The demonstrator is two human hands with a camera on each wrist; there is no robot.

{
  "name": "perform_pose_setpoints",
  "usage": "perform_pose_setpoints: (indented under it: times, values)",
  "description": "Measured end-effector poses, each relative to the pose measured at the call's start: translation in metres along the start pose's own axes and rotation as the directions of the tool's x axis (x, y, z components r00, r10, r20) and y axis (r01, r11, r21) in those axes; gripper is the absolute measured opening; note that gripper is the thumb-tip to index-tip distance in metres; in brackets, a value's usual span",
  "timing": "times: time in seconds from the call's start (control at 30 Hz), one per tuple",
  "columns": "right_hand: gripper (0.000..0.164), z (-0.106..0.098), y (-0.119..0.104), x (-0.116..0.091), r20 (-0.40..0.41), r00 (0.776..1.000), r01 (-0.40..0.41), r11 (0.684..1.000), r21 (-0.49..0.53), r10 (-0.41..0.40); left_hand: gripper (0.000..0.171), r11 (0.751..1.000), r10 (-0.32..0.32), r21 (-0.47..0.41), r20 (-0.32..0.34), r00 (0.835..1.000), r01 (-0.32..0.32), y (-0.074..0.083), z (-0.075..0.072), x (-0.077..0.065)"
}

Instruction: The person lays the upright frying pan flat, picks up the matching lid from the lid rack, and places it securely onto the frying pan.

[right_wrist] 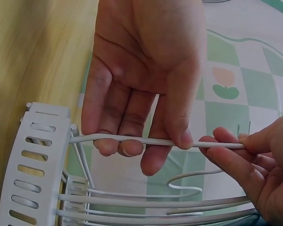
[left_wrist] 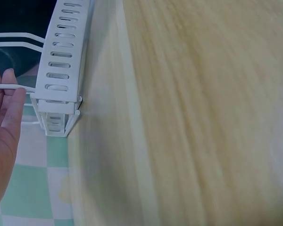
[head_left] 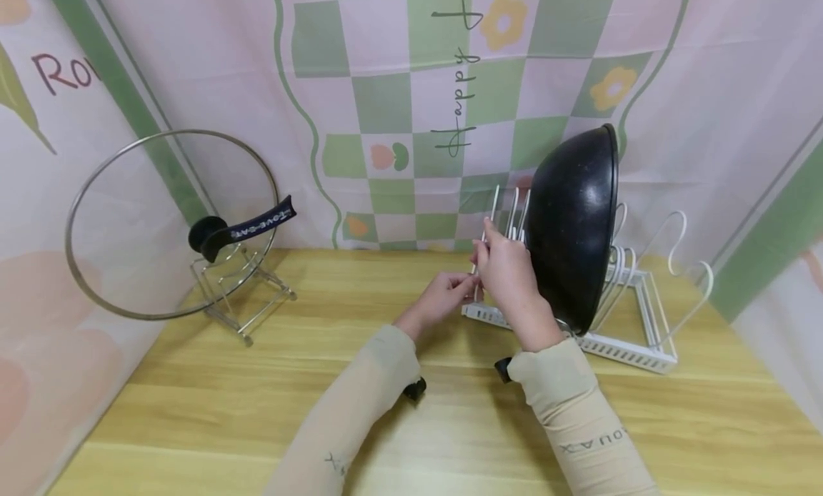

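A white wire rack stands on the table, with a black wok upright on its side between its dividers. Both hands are at the rack's left-end wire divider. My left hand pinches that wire low down, close to the slotted base; thumb and fingers lie around it in the right wrist view. Higher on the same wire, my right hand pinches it between thumb and fingers. In the left wrist view the left hand is cut off by the frame edge.
On the left, a large glass lid with a black handle leans upright in a small metal wire stand. A patterned cloth hangs behind the wooden table. More white curved dividers rise right of the wok.
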State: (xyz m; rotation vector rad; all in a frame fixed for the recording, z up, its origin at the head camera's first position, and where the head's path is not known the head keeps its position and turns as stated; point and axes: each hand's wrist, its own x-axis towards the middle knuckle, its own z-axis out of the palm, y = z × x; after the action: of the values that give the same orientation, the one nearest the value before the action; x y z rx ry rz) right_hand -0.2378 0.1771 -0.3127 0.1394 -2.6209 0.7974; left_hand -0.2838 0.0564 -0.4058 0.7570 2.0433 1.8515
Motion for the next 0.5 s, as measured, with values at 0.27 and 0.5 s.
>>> perform_pose_setpoints:
  times: [0.27, 0.5]
  values:
    - [0.049, 0.0030, 0.0008, 0.0025, -0.022, 1.000, -0.009, 1.000, 0.002, 0.009, 0.041, 0.999, 0.007, -0.034, -0.021, 1.000, -0.007, -0.0017, 0.0010, -0.0002]
    - [0.047, 0.0066, 0.0003, 0.0043, -0.066, 0.998, -0.002, 1.000, -0.009, 0.001, 0.039, 0.999, -0.005, -0.046, -0.027, 1.000, 0.004, -0.0014, -0.0008, -0.0016]
